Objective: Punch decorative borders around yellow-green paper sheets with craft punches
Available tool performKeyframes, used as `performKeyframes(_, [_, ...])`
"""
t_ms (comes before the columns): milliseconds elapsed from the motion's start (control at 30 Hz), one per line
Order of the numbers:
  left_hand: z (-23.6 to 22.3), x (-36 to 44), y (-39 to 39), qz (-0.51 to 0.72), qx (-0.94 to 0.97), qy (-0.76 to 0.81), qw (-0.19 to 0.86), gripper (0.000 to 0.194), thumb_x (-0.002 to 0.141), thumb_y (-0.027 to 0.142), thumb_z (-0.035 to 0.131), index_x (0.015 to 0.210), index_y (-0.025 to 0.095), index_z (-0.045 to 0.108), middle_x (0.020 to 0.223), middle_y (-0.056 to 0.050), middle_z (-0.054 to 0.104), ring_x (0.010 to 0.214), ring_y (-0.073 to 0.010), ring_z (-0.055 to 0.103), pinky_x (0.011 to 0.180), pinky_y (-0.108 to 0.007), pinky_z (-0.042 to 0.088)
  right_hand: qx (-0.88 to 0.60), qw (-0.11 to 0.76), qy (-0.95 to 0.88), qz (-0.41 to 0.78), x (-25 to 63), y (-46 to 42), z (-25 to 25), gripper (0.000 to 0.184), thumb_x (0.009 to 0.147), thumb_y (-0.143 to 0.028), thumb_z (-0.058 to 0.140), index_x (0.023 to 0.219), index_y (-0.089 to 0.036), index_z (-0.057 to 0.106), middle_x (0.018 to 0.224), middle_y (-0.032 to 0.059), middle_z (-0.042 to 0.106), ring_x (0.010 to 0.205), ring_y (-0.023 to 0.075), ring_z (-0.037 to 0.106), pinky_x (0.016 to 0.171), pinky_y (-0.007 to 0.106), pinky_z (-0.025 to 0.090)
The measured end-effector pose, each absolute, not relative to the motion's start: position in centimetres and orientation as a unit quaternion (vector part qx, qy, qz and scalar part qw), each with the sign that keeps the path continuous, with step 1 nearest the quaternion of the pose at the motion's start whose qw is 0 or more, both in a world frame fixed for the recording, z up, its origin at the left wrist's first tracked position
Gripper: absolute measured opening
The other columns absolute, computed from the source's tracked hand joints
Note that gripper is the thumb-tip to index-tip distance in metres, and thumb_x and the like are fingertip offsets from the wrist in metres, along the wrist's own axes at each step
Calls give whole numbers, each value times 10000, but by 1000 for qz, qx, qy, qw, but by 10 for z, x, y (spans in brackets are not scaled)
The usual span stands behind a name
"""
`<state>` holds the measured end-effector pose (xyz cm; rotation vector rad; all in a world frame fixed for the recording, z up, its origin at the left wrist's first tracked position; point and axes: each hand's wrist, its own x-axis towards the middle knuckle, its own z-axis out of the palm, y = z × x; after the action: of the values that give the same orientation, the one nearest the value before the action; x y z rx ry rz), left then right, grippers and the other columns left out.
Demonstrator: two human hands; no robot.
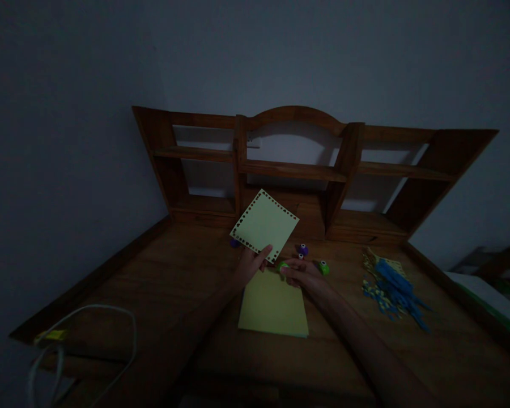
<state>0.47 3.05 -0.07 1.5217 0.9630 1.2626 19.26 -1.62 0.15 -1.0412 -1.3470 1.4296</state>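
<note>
My left hand [251, 264] pinches the near corner of a pale green paper sheet [264, 225] and holds it up, tilted; small holes are punched along its edges. My right hand [300, 273] is closed around a small green punch [283, 266] just right of that sheet's lower corner. Under both hands a stack of yellow paper [273, 305] lies flat on the wooden desk [174, 283].
A purple punch [302, 249] and a green punch [323, 267] sit behind my right hand; another purple one [234, 243] peeks from behind the sheet. Blue and yellow paper strips [391, 286] pile at the right. A white cable [89, 340] loops at the left. A wooden shelf hutch [297, 164] stands behind.
</note>
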Motion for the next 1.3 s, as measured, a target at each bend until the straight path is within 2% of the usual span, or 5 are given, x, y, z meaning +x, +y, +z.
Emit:
performKeyframes(267, [3,-4,34,538,547,459,448,504,784,578,571,514,155,528,423,4,494,387,-102,459,419,-215,330,-477,397,-608,495,188,-20,8,376,742,-496,674,878,-146,708,683,33,659,534,125,534,531,254,413])
performKeyframes(467, [4,-19,44,602,482,482,416,559,785,600,552,440,163,496,409,-1,491,417,-105,473,483,-226,355,-495,419,-730,215,190,-20,4,252,818,-380,602,983,-232,722,968,57,695,862,219,616,788,337,468])
performKeyframes(633, [8,-21,46,622,447,484,422,588,772,639,539,425,169,479,386,3,473,395,-101,447,469,-230,348,-511,405,-745,139,190,-21,3,275,834,-320,574,1063,-216,684,1090,85,643,1006,228,581,901,349,440])
performKeyframes(1000, [-1,-25,60,692,358,466,420,527,734,634,589,494,189,440,382,46,404,346,-91,384,381,-217,283,-543,347,-754,125,179,-11,9,264,853,-269,517,1042,-194,686,1044,91,670,957,227,608,851,321,446])
performKeyframes(1300, [-5,-27,63,696,323,467,439,562,685,662,612,455,186,422,376,51,381,347,-74,346,384,-212,275,-610,223,-758,64,166,24,21,251,895,-242,459,1014,-173,669,1004,110,669,916,209,613,815,274,410])
